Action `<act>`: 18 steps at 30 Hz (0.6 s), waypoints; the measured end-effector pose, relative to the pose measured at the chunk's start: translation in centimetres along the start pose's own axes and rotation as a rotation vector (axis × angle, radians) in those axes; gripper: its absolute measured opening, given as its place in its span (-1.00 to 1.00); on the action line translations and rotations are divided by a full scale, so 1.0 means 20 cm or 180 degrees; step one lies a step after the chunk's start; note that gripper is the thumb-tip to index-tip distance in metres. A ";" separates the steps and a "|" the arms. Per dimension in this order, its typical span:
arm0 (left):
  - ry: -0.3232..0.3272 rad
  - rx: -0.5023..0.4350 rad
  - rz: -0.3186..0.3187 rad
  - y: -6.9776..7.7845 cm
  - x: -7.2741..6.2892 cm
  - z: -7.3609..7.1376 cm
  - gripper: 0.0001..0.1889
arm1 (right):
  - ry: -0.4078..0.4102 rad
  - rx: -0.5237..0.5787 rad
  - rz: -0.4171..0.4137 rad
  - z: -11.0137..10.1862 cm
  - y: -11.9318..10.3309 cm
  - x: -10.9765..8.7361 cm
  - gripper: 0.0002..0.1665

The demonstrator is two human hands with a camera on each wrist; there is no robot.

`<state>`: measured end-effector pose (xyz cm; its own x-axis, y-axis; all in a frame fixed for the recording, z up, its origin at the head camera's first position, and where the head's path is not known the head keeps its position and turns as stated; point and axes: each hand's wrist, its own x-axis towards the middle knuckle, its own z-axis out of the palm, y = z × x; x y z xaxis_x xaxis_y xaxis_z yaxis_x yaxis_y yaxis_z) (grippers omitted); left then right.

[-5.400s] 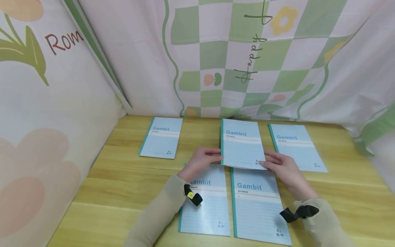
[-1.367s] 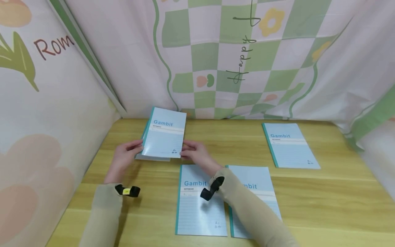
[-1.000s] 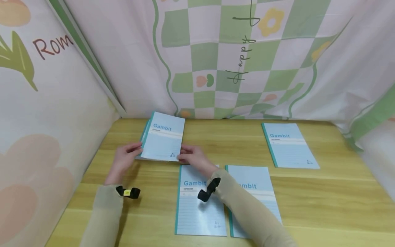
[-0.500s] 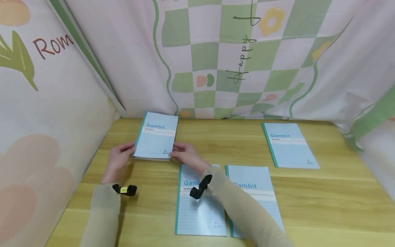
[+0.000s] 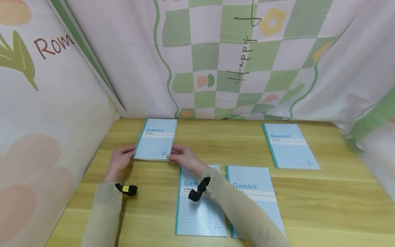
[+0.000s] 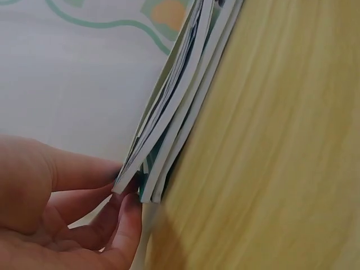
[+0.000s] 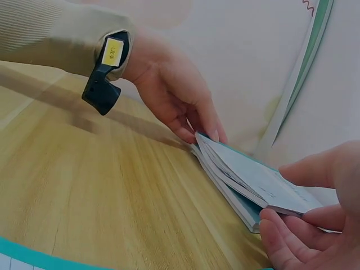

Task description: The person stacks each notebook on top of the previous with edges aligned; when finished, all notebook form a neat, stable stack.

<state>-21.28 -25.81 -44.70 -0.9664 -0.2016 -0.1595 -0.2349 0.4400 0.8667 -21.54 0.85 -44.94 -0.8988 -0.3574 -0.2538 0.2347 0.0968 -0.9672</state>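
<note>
A light blue Gambit notebook (image 5: pixel 157 142) with a teal spine lies over other notebooks at the back left of the table. My left hand (image 5: pixel 118 163) pinches its lower left corner, thumb above and fingers below. At the lower right corner my right hand (image 5: pixel 186 159) grips the same notebook, with its thumb (image 7: pixel 309 169) on the cover and fingertips beneath the edge. Both wrist views show a gap between this upper notebook (image 6: pixel 160 132) and the notebooks under it (image 6: pixel 180 135). The lower covers are mostly hidden.
Two more Gambit notebooks lie side by side in front, a left one (image 5: pixel 199 216) and a right one (image 5: pixel 262 187), both partly under my right sleeve (image 5: pixel 237 209). Another notebook (image 5: pixel 291 145) lies at the back right. A printed curtain (image 5: pixel 206 51) hangs behind the wooden table (image 5: pixel 339 199).
Both hands have carried the notebook from the back middle to the back left. Over the last second it has shifted slightly left and come down over the notebooks there.
</note>
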 end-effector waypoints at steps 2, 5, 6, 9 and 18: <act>0.0002 0.0011 -0.0033 0.00 0.00 0.00 -0.60 | 0.0002 0.0000 -0.0008 0.00 0.00 0.00 -0.26; -0.0028 0.0010 -0.0095 0.00 0.00 0.00 -0.57 | -0.0001 -0.0009 -0.0019 0.01 0.01 -0.01 -0.27; -0.0041 0.0023 -0.0104 0.00 0.00 0.00 -0.56 | -0.0004 -0.0028 -0.0022 0.01 0.01 -0.01 -0.28; -0.0067 0.0058 -0.0121 0.00 -0.01 0.01 -0.49 | 0.0010 -0.0160 -0.0048 0.01 0.01 -0.01 -0.31; -0.0010 0.0113 -0.0180 0.01 0.01 0.02 -0.47 | 0.0028 -0.0403 0.0019 0.00 0.00 -0.03 -0.30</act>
<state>-21.56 -25.31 -44.74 -0.9518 -0.2243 -0.2094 -0.2927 0.4587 0.8390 -21.02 0.96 -44.87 -0.9008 -0.3485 -0.2590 0.1919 0.2157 -0.9574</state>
